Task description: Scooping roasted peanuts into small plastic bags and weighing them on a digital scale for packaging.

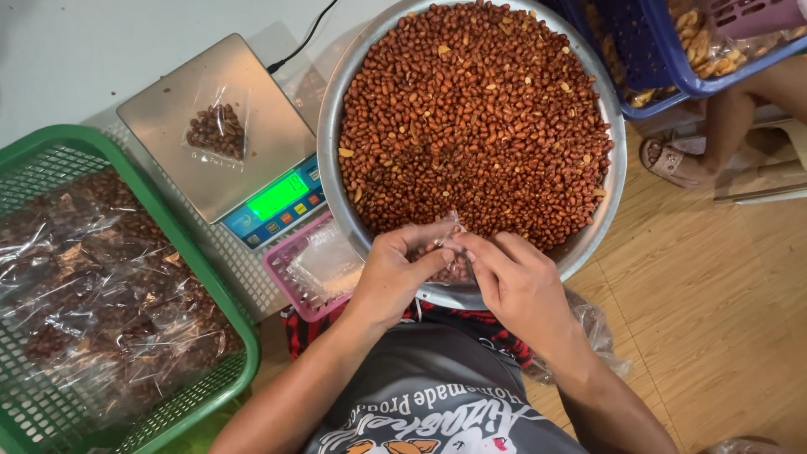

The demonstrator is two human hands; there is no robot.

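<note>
A wide metal basin point(329, 126) heaped with red-brown peanuts point(475, 118) rests in front of me. At its near rim my left hand point(393, 273) and my right hand point(513, 282) together hold a small clear plastic bag point(447, 252) partly filled with peanuts, fingers pinching its mouth. To the left, a digital scale point(214, 126) with a steel platform and lit green display carries another small bag of peanuts point(217, 130).
A green mesh basket point(181, 244) at left holds several filled clear bags. A small pink basket point(290, 282) of empty bags sits beside the basin. A blue basket point(664, 59) of snacks stands top right, near another person's sandalled foot point(672, 160). Wooden floor at right.
</note>
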